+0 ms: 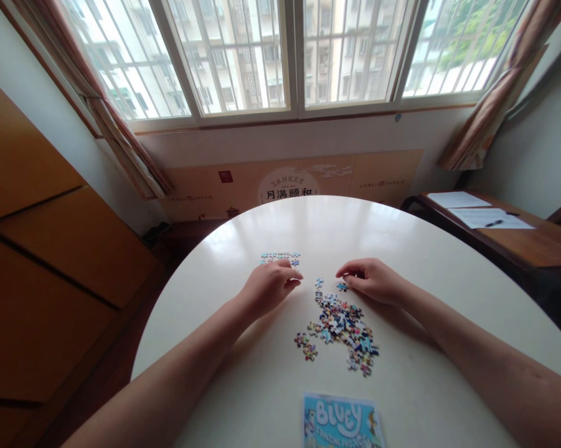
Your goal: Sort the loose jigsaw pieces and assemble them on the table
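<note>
My left hand (271, 283) is over the table just in front of a small joined strip of puzzle pieces (280, 256), partly covering it. Its thumb and index finger are bent with a gap between them, and nothing shows in them. My right hand (373, 279) is on the other side, fingers curved and thumb apart. Right under its fingertips lies a loose blue puzzle piece (342, 287); whether the thumb touches it I cannot tell. Between my hands and nearer to me spreads a heap of mixed puzzle pieces (343, 323), with a pale blue piece (319, 282) at its far end.
A light blue printed picture (342, 420) lettered "Bluey" lies at the near edge of view. All this is on a round white table (191, 298). Beyond it are a printed carton (383, 174) and barred windows. A wooden side table (546, 233) with papers stands right.
</note>
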### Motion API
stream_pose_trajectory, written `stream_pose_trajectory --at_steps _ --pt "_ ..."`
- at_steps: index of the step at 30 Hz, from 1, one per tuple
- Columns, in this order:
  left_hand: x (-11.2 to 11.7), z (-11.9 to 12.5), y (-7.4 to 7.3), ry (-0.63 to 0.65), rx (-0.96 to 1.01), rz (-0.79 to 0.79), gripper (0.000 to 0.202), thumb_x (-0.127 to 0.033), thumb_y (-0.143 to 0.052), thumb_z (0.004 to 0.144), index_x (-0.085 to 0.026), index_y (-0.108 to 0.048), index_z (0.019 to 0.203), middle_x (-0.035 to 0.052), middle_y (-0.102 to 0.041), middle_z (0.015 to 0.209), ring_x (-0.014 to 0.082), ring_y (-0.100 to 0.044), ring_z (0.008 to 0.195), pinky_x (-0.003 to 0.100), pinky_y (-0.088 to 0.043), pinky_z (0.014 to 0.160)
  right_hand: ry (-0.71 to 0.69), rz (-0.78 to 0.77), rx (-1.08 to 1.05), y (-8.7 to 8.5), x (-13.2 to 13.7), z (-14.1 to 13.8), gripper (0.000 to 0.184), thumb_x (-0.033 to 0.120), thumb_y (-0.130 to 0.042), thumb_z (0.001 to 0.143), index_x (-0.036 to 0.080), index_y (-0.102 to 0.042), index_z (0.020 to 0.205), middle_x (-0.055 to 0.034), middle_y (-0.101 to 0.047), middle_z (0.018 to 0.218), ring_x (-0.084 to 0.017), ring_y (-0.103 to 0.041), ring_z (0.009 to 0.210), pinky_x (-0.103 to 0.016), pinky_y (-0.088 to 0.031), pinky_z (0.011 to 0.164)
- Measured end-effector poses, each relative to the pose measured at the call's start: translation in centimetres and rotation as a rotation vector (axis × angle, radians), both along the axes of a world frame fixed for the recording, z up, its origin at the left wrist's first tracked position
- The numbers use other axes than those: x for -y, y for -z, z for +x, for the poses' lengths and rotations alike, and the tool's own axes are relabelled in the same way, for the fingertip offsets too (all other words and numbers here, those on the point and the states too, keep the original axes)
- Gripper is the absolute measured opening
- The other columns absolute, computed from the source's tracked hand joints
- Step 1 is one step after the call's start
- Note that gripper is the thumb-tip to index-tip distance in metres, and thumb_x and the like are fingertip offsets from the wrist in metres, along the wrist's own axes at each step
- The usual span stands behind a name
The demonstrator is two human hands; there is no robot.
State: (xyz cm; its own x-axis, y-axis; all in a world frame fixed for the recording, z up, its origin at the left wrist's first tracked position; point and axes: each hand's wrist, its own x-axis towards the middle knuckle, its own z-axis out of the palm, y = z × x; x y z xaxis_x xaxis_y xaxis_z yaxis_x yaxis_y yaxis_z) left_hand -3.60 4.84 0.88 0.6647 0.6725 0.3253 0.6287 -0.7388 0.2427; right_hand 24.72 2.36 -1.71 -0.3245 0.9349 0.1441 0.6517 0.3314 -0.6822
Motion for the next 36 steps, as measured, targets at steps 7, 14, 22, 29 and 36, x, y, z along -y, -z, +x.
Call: stream_pose_trajectory --at_steps 7,14,22,29,36 --pt "1.4 0.8 -0.4 0.196 -0.059 -0.029 0.02 -0.021 -0.062 0.091 -0.029 -0.079 0.096 0.001 -0.069 0.083 0.0132 -0.062 0.071 0.026 -0.045 0.065 -0.134 0.163 0.082 -1.4 1.6 -2.1 0.018 0.024 -0.061 0.087 0.025 -0.077 0.096 -0.0015 -0.071 0.083 -0.012 -0.059 0.066 -0.028 -0.046 0.065" --pt "1.4 0.7 -0.1 0.206 -0.109 -0.043 0.021 -0.022 -0.062 0.089 -0.032 -0.079 0.097 0.0004 -0.068 0.081 0.0132 -0.06 0.07 0.026 -0.042 0.064 -0.112 0.218 0.283 -2.3 3.2 -3.5 0.013 0.038 -0.069 0.086 0.031 -0.076 0.094 0.0003 -0.072 0.091 -0.015 -0.065 0.074 -0.029 -0.044 0.066" --pt "1.6 0.7 0.1 0.201 -0.133 -0.061 0.025 -0.021 -0.06 0.09 -0.035 -0.077 0.102 0.0001 -0.067 0.083 0.013 -0.059 0.069 0.026 -0.041 0.063 -0.089 0.163 0.279 -2.4 3.1 -4.0 0.009 0.031 -0.072 0.082 0.029 -0.075 0.091 -0.0002 -0.072 0.088 -0.017 -0.066 0.076 -0.029 -0.044 0.067" --pt "1.5 0.7 0.0 0.189 -0.127 -0.062 0.027 -0.019 -0.063 0.087 -0.032 -0.076 0.108 0.0011 -0.069 0.087 0.0144 -0.062 0.072 0.027 -0.044 0.065 -0.091 0.147 0.192 -2.7 2.6 -3.1 0.01 0.029 -0.07 0.084 0.025 -0.075 0.092 -0.0015 -0.071 0.087 -0.016 -0.063 0.076 -0.03 -0.047 0.071" --pt "2.0 1.2 -1.3 0.11 0.11 -0.136 0.017 -0.025 -0.062 0.091 -0.023 -0.077 0.097 0.0033 -0.072 0.088 0.0153 -0.063 0.077 0.029 -0.047 0.072 -0.086 0.207 0.032 -3.3 2.7 -3.1 0.018 0.036 -0.068 0.087 0.022 -0.074 0.096 -0.0027 -0.068 0.083 -0.015 -0.06 0.07 -0.031 -0.049 0.068"
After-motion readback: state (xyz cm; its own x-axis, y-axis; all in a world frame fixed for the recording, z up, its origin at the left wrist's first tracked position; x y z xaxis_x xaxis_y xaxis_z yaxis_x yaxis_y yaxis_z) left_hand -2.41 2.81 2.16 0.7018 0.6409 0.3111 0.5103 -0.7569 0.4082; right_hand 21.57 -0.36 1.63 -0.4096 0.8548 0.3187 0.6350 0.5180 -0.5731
